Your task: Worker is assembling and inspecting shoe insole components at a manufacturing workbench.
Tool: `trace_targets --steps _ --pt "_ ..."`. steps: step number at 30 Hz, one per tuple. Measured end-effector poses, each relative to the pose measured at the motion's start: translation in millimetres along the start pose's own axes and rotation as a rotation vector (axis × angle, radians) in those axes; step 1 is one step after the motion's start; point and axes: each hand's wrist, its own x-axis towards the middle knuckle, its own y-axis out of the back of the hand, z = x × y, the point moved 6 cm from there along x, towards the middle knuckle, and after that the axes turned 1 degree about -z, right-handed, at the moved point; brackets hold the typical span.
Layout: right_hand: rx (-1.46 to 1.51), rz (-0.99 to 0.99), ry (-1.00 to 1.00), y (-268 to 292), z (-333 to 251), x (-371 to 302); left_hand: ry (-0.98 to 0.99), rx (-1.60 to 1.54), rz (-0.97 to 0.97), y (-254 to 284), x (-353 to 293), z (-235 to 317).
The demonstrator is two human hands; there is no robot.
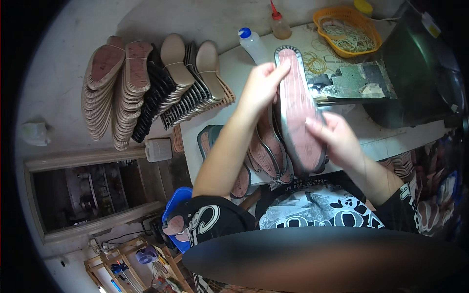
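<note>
A long shoe insole [297, 105] with a pink face and a dark rim is held up in front of my chest. Near its far, narrower end, my left hand [264, 87] grips it with the thumb on the pink side. Closer to me, my right hand [337, 139] clasps the right edge of the wide end, its thumb also on the face. The fingers behind the insole are mostly hidden. Below it on the table lie more pink insoles [266, 151], partly covered by the held one and my left forearm.
Right of the insole stands a green, worn machine [359, 80]. Behind it sits an orange basket [349, 36] of rubber bands. A white bottle [253, 45] and a red-tipped bottle [280, 27] stand at the back. Bundled insoles [171, 73] stand in stacks at left.
</note>
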Motion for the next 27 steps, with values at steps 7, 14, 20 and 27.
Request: trace_targets --steps 7,14,20,27 --pt "-0.275 -0.201 0.006 -35 -10 -33 -0.064 -0.687 0.107 -19 -95 0" --pt "-1.066 0.075 0.616 -47 -58 -35 -0.319 -0.268 0.331 -37 -136 6" --pt "-1.812 -0.143 0.703 -74 -67 -43 -0.487 0.240 0.442 -53 -150 20" --pt "-1.506 -0.016 0.769 -62 -74 -34 -0.279 0.110 0.398 -53 -142 17"
